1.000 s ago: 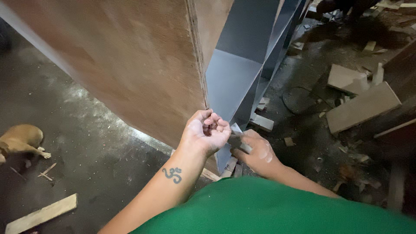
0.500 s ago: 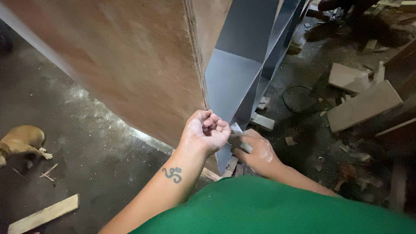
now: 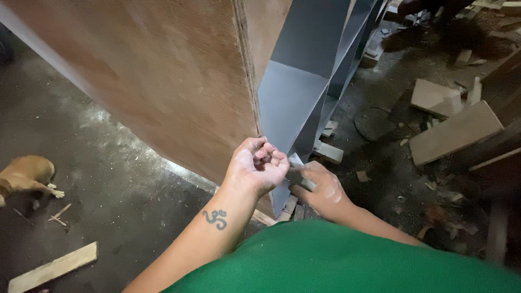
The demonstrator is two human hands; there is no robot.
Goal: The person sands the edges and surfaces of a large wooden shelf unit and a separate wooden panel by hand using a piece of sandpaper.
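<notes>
- Pinching at the plywood panel's (image 3: pixel 163 81) front edge, the left hand (image 3: pixel 256 167) is curled closed on the grey laminate strip (image 3: pixel 296 160).
- A small grey block (image 3: pixel 299 179) is gripped by the right hand (image 3: pixel 320 190), just beside that edge.
- Block is best kept flat, pressure even.

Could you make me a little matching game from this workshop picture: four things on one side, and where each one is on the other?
Things:
1. dog
2. left hand
3. wooden strip
4. flat boards

Places:
A. on the floor, bottom left corner
B. at the plywood panel's front edge
C. lying at the far left
D. piled on the floor, right side

Pairs: 1-C, 2-B, 3-A, 4-D.
</notes>
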